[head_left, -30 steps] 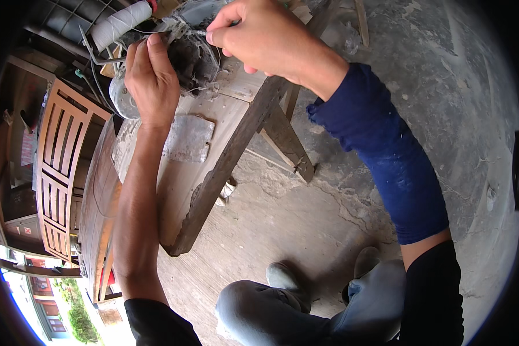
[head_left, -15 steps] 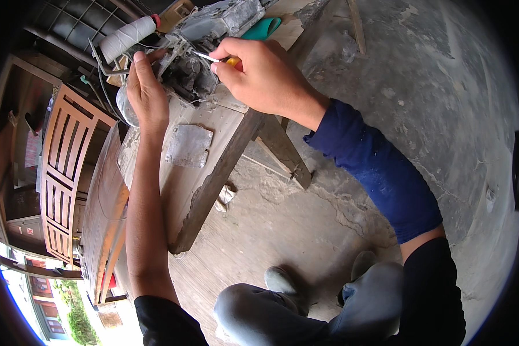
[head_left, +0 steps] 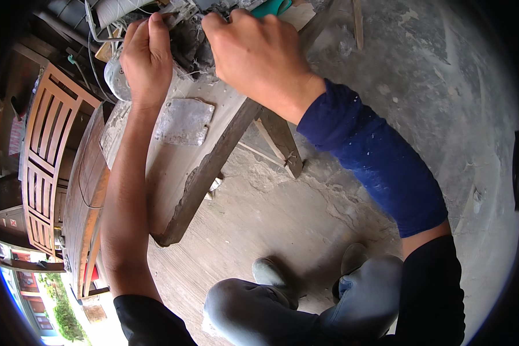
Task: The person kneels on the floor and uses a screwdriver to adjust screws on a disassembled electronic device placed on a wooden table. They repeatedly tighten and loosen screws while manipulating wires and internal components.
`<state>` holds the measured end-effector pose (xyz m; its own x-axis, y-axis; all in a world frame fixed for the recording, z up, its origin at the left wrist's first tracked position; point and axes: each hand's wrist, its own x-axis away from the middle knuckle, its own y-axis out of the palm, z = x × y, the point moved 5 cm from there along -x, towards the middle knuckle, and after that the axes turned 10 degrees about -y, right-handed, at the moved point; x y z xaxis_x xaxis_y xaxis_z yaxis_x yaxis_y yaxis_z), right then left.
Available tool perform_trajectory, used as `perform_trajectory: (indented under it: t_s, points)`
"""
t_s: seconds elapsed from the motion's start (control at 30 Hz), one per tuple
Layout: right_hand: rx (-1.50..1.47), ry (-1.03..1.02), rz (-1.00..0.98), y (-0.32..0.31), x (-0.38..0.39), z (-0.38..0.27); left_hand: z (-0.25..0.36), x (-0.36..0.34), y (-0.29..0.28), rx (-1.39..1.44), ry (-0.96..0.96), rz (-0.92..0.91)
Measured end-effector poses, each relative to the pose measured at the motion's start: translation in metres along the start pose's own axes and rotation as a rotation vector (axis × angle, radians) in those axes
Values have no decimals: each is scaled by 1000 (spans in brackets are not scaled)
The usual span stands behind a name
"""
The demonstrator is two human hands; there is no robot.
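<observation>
At the top of the head view, a dusty, dark-and-grey machine (head_left: 189,49) with loose threads lies at the far end of a wooden bench. My left hand (head_left: 147,63) is closed at its left side, thumb and fingers pressed together; whatever they pinch is hidden. Over its right side is my right hand (head_left: 256,55), fingers curled in a grip. The small yellow-handled tool seen in that grip a moment ago is now covered by the hand. A cone of white thread (head_left: 116,10) stands left of the machine, above a pale round wheel (head_left: 116,79).
A flat, worn metal plate (head_left: 184,121) rests on the wooden bench (head_left: 170,173), whose right edge is rough. A green curled piece (head_left: 275,7) lies behind my right hand. Slatted brown wooden furniture (head_left: 49,132) stands left. Grey concrete floor (head_left: 421,115) spreads to the right.
The view has shifted, so machine and bench sit higher and further left. My right hand has turned knuckles-up over the machine, covering the tool. My left fingers have closed more.
</observation>
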<state>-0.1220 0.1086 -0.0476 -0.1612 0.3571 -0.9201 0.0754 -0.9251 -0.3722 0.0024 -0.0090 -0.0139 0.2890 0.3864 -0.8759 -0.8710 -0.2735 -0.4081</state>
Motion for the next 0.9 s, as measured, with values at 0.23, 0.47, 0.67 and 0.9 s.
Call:
perform_trajectory:
  t_s: [0.23, 0.47, 0.67, 0.9]
  points:
    - [-70, -697, -492, 2, -64, 28, 2, -1, 1, 9, 19, -3]
    - [-602, 112, -878, 11, -21, 59, -3, 1, -5, -19, 1, 9]
    - [-509, 88, -282, -38, -8, 39, 5, -2, 1, -9, 38, 20]
    - [-157, -184, -178, -33, -18, 16, -1, -2, 2, -27, -6, 3]
